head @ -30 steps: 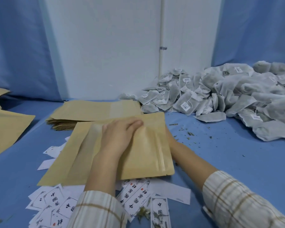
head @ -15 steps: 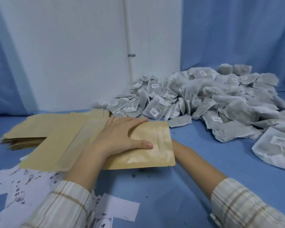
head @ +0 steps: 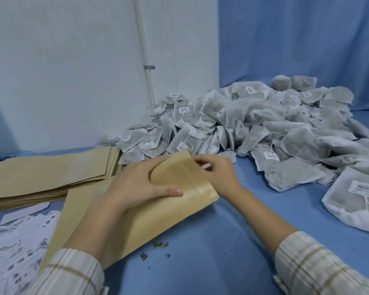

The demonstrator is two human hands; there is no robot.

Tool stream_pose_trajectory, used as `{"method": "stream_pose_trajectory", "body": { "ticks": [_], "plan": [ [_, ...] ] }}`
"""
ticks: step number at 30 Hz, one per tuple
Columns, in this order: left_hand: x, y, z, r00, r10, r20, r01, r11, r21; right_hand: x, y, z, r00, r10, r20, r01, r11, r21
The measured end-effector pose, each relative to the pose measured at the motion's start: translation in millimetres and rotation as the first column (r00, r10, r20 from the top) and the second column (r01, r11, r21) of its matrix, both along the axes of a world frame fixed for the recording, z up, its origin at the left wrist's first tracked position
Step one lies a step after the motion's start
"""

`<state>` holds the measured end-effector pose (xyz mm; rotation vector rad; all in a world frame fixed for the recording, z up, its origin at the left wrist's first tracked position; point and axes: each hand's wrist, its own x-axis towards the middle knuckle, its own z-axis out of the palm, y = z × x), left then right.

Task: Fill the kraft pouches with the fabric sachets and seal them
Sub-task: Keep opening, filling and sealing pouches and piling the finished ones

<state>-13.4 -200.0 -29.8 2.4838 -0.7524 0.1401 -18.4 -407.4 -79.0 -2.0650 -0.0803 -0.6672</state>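
While the left hand (head: 136, 186) curls over the near side of a kraft pouch (head: 170, 201), thumb laid flat along its front and fingers wrapped round its upper edge, the right hand (head: 218, 174) meets the same pouch at its open mouth, fingertips pinching the top corner from the far side. Between them the pouch is smooth, matte brown paper, rectangular, with a pressed zip ridge running across it just below the mouth; its lower part lies slanting on the blue cloth table (head: 232, 241). Both forearms reach in from the bottom of the view, bare to cuffs of pale checked sleeves (head: 311, 267).

Just left of the held pouch lies a stack of flat kraft pouches (head: 51, 175), their edges fanned thinly. Nearer the lower left corner, white printed paper labels (head: 19, 241) lie scattered and overlapping. Behind and to the right of the hands spreads a large heap of fabric sachets (head: 264, 128), soft, crumpled, greyish-white mesh with small white tags on strings. A few green leaf crumbs (head: 160, 245) dot the cloth beneath the pouch. Behind stand a white wall panel (head: 73, 71) and blue curtain (head: 307, 39).
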Motion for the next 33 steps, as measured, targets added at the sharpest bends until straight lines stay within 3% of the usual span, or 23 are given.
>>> {"method": "stream_pose_trajectory", "body": {
  "ticks": [2, 3, 5, 8, 10, 12, 14, 16, 18, 20, 21, 22, 24, 26, 29, 33],
  "plan": [
    [4, 1, -4, 0.999, 0.030, -0.041, -0.033, 0.998, -0.056, 7, -20, -14, 0.976, -0.211, 0.042, 0.213, 0.976, -0.050],
    [7, 1, -6, 0.997, 0.038, -0.066, -0.043, 0.996, -0.082, 14, -31, -21, 0.952, -0.304, -0.021, 0.295, 0.937, -0.189],
    [14, -1, -12, 0.993, 0.053, -0.102, -0.064, 0.992, -0.108, 32, -44, -31, 0.898, -0.399, -0.185, 0.268, 0.831, -0.488],
    [21, -8, -17, 0.991, 0.062, -0.120, -0.071, 0.995, -0.066, 47, -46, -39, 0.846, -0.434, -0.309, 0.177, 0.776, -0.605],
    [26, -11, -20, 0.991, 0.068, -0.113, -0.072, 0.997, -0.030, 55, -50, -43, 0.862, -0.447, -0.238, 0.204, 0.736, -0.645],
    [31, -12, -23, 0.990, 0.095, -0.107, -0.098, 0.995, -0.021, 54, -53, -41, 0.873, -0.486, -0.043, 0.332, 0.658, -0.676],
    [34, -10, -23, 0.986, 0.123, -0.111, -0.128, 0.991, -0.041, 47, -52, -33, 0.850, -0.513, 0.118, 0.502, 0.724, -0.473],
    [35, -9, -24, 0.984, 0.144, -0.104, -0.149, 0.988, -0.049, 39, -47, -22, 0.829, -0.553, 0.085, 0.554, 0.832, 0.021],
    [34, -9, -24, 0.983, 0.161, -0.092, -0.165, 0.985, -0.041, 35, -43, -9, 0.868, -0.493, -0.059, 0.451, 0.733, 0.510],
    [33, -11, -24, 0.982, 0.174, -0.080, -0.177, 0.984, -0.033, 32, -38, -4, 0.954, -0.284, -0.091, 0.241, 0.554, 0.797],
    [32, -13, -23, 0.982, 0.177, -0.073, -0.179, 0.983, -0.036, 30, -33, -3, 0.981, -0.188, -0.053, 0.140, 0.485, 0.863],
    [32, -14, -23, 0.981, 0.181, -0.066, -0.184, 0.982, -0.042, 27, -28, -3, 0.993, -0.113, -0.025, 0.074, 0.452, 0.889],
    [31, -16, -23, 0.981, 0.186, -0.052, -0.189, 0.980, -0.062, 23, -17, 0, 0.999, 0.039, -0.014, -0.006, 0.480, 0.877],
    [30, -18, -23, 0.981, 0.191, -0.030, -0.193, 0.976, -0.102, 19, -11, 3, 0.977, 0.196, -0.086, -0.046, 0.587, 0.808],
    [28, -18, -22, 0.982, 0.190, -0.009, -0.188, 0.964, -0.189, 17, -14, 3, 0.925, 0.288, -0.249, -0.060, 0.757, 0.651],
    [21, -25, -22, 0.993, 0.115, -0.026, -0.118, 0.986, -0.117, 15, -18, 5, 0.843, 0.359, -0.401, -0.185, 0.893, 0.411]
  ]
}}
